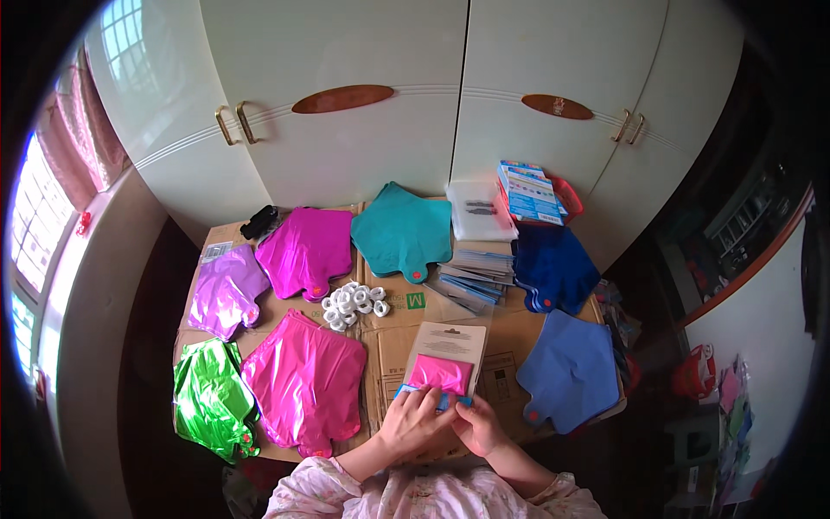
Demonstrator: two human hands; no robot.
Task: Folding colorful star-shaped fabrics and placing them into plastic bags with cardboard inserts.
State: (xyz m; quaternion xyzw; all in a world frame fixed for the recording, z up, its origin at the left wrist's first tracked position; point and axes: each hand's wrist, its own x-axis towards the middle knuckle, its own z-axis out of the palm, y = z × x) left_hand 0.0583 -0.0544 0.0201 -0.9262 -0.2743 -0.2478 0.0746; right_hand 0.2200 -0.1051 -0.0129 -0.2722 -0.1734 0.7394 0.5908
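Close to my body, a clear packet with a pale backing card (pixel 451 339) lies tilted under both hands. A folded pink foil balloon (pixel 441 374) rests on it, with a blue strip (pixel 446 401) along the near edge. My left hand (pixel 417 423) is laid over that near edge, its fingers bent down onto it. At the near right corner my right hand (pixel 480 427) pinches the packet between thumb and fingers. The fingertips are partly hidden. Just beyond the packet lies a heap of small white ribbon rolls (pixel 350 303).
Flat foil balloons in stacks ring the cardboard top: green (pixel 210 396), hot pink (pixel 304 381), lilac (pixel 225 290), magenta (pixel 307 251), teal (pixel 402 232), navy (pixel 553 266), light blue (pixel 571 368). Fanned cards (pixel 471 281), clear bags (pixel 478 210) and blue boxes (pixel 532 192) in a red basket (pixel 566 197) stand behind.
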